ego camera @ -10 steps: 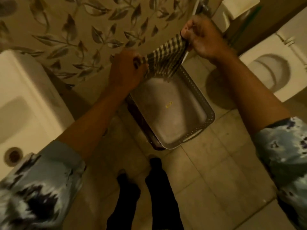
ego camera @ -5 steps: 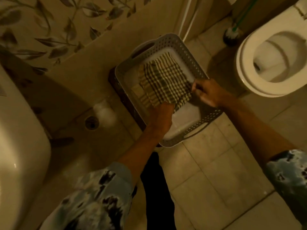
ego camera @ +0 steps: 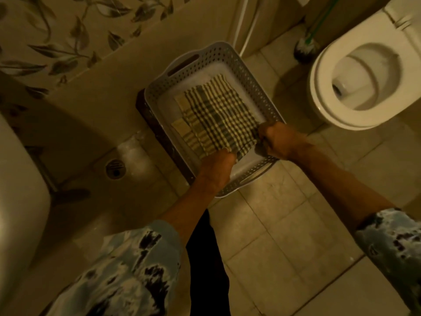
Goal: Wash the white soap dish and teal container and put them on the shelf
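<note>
Bathroom floor: both hands, left (ego camera: pixel 218 163) and right (ego camera: pixel 276 139), clamped on a checked cloth (ego camera: pixel 216 116) lining a perforated basket (ego camera: pixel 268 103); soap dish and teal container unseen, apparently fetched next

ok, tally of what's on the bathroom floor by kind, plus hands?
Perforated basket: 1
Checked cloth: 1
Toilet: 1
Toilet brush: 1
Floor drain: 1
Hands: 2, left hand, right hand
Total: 7
</note>
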Demonstrator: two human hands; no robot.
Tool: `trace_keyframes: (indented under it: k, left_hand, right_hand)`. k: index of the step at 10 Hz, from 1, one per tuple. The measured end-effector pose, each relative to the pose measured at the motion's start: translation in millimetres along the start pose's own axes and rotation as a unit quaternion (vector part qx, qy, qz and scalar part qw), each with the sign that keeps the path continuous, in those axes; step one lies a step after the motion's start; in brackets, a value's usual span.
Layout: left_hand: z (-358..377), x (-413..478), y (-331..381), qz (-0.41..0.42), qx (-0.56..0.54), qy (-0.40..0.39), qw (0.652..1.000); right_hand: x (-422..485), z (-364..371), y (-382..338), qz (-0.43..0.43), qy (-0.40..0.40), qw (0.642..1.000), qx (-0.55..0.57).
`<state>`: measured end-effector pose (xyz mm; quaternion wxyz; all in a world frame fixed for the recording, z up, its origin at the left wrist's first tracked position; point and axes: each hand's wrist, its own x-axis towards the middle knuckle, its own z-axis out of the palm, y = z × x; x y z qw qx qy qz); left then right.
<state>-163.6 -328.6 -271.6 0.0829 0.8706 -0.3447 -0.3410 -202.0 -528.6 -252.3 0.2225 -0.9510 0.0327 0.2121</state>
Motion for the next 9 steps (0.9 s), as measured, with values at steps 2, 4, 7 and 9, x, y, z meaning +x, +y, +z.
trace_keyframes:
  k: [2,4,7,9]
  left_hand:
    - [2,-5,4,-0.027,-0.025,0.007,0.999]
    - [5,-8,6,-0.025,-0.039,-0.042,0.998]
    - [-31,-59,1,0.008,-0.1,-0.036,0.994]
    - [-84,-139,-31,-0.004,-0.153,0.115,0.982]
  right_hand:
    - [-10,10,-11,-0.016,-0.007,0.999,-0.045]
    - [-10,17,-21,0.01,-0.075,0.997,-0.025]
    - [-25,-11,-45,0.092,-0.162,0.981,-0.055]
    - [-42,-50,-118,0.071,-0.113,0.989,-0.065]
